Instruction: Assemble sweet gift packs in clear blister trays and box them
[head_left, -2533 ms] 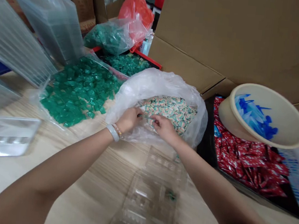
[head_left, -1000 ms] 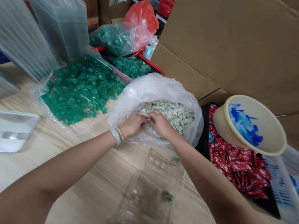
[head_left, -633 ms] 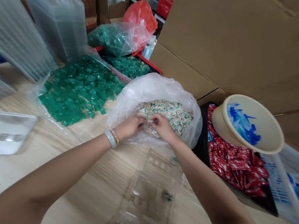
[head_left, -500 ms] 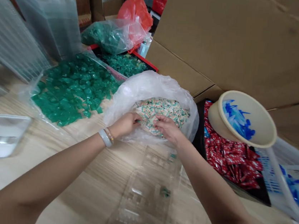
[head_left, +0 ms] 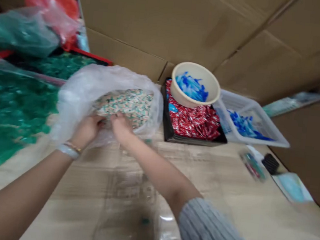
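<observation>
Both hands reach to the near edge of a white plastic bag [head_left: 77,83], which lies open with many small white, green and orange packets [head_left: 133,101] inside. My left hand [head_left: 87,129] is at the bag's front left, its fingers curled together; what they pinch is too blurred to make out. Just right of it, over the packets, my right hand [head_left: 121,127] has its fingertips bent down and drawn together, and anything between them is hidden. Clear plastic trays [head_left: 128,193] lie below the hands, with a small green piece [head_left: 145,221] on one.
Green pieces [head_left: 7,114] spread over a plastic sheet at left. To the right, a cream bowl [head_left: 177,93] of blue pieces rests on a black tray [head_left: 195,141] of red packets, beside a white basket [head_left: 281,141]. Cardboard [head_left: 148,18] rises behind.
The view has swung right, so the bag and hands sit further left and more of the right side shows. Both hands stay at the bag, now closer together at its near edge.
</observation>
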Tool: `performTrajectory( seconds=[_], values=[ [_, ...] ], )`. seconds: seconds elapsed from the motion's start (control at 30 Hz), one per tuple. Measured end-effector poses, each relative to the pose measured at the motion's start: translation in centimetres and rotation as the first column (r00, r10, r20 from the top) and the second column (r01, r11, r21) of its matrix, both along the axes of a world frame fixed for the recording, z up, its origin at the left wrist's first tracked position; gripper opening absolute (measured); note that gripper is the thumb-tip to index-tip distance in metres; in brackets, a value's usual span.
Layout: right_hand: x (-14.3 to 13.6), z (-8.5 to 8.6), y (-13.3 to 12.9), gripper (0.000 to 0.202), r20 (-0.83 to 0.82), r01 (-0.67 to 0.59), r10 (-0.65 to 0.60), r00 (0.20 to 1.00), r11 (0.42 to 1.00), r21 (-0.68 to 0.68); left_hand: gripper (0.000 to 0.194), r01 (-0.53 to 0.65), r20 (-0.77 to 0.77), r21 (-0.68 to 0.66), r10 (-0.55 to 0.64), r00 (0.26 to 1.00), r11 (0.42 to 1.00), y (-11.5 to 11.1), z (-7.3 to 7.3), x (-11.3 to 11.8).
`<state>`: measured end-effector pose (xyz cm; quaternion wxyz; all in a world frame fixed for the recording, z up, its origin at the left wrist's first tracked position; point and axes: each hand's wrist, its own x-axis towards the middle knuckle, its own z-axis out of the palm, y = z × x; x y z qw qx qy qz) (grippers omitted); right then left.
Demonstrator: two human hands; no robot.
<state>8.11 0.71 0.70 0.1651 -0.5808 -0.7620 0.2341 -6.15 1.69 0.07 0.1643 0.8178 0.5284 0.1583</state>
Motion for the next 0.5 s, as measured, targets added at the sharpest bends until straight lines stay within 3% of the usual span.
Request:
performTrajectory(
  seconds=[0.1,0.17,0.23,0.3,0.37,0.43,0.5],
  values=[
    [0.2,0.7,-0.6,0.022,0.023,0.150,-0.151,0.988,0.988,0.038,0.032,-0.064,-0.012,0.066,0.065,0.998,0.996,0.5,0.2,-0.2],
    [1.4,1.9,-1.7,0.018,-0.133,0.206,-0.201,0.971,0.978,0.029,0.033,-0.139,-0.014,0.084,0.141,0.990,0.987,0.2,1.0,0.4],
    [4.1,3.4,-3.6,0.013,-0.343,0.280,-0.256,0.904,0.960,0.021,0.034,-0.202,0.044,0.094,0.198,0.979,0.975,-1.2,2.3,2.3],
    [8.5,4.7,-6.4,0.007,-0.478,0.332,-0.302,0.825,0.943,-0.021,0.031,-0.181,0.149,0.045,0.172,0.974,0.982,-3.8,3.7,6.0],
    [14.2,5.5,-10.0,0.006,-0.555,0.368,-0.348,0.756,0.927,-0.080,0.025,-0.032,0.279,-0.045,0.044,0.959,0.998,-7.2,4.5,11.1],
    [20.8,5.7,-14.0,0.014,-0.632,0.406,-0.392,0.669,0.905,-0.131,0.022,0.158,0.361,-0.115,-0.107,0.927,0.981,-10.4,4.4,16.7],
    [27.2,5.5,-17.7,0.019,-0.671,0.477,-0.447,0.592,0.865,-0.155,0.022,0.254,0.401,-0.144,-0.178,0.899,0.956,-12.6,3.6,22.0]
  ],
)
